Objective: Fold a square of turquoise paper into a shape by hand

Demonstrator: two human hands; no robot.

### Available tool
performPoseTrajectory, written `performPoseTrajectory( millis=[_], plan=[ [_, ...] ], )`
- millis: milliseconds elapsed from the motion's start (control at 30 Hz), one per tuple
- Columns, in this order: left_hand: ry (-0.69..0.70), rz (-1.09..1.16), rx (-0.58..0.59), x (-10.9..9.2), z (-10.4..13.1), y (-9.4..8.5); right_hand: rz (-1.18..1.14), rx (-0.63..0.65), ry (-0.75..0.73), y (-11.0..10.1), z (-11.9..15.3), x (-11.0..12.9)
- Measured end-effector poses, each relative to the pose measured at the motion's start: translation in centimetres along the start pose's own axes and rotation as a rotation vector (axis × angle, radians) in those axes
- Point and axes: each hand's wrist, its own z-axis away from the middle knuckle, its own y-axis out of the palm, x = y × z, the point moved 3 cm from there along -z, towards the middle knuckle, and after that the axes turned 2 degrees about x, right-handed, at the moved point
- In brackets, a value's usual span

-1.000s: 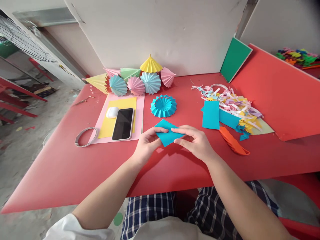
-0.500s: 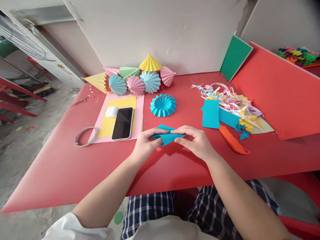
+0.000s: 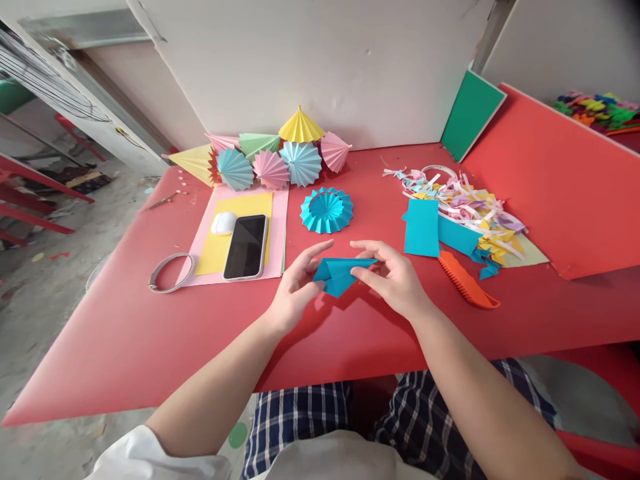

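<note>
A folded sheet of blue paper is held above the red table between my two hands. My left hand pinches its left end, thumb in front and the index finger raised off it. At the right end, my right hand grips the paper between thumb and fingers, with the index finger lifted. Just beyond the hands sits a pleated blue paper ring. To the right lie a blue paper rectangle and an orange toothed plastic cutter.
Several pleated paper umbrellas line the back. A phone and a white earbud case rest on yellow and pink paper at left, beside a grey band. Paper scraps pile up at right, before a leaning red board.
The blue paper has turned over between my hands and now shows a folded, pointed shape. Both index fingers have lifted off its upper edge.
</note>
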Motion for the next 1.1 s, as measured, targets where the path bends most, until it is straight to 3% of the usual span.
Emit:
performPoseTrajectory(
  millis=[100, 233, 367, 667, 1100],
  plan=[
    [0.001, 0.015, 0.02, -0.04, -0.04, 0.07, 0.013, 0.026, 0.001, 0.08, -0.01, -0.03],
    [-0.111, -0.111, -0.03, 0.13, -0.1, 0.39, 0.048, 0.069, 0.003, 0.32, 0.0, 0.13],
    [-0.102, -0.167, -0.079, 0.08, -0.22, 0.59, 0.06, 0.084, 0.002, 0.49, -0.02, 0.15],
    [-0.094, -0.141, -0.142, 0.01, -0.28, 0.27, 0.003, -0.025, -0.014, -0.05, -0.18, -0.36],
    [-0.135, -0.153, -0.139, 0.02, -0.28, 0.48, 0.031, -0.013, -0.016, 0.18, -0.17, -0.45]
  ],
)
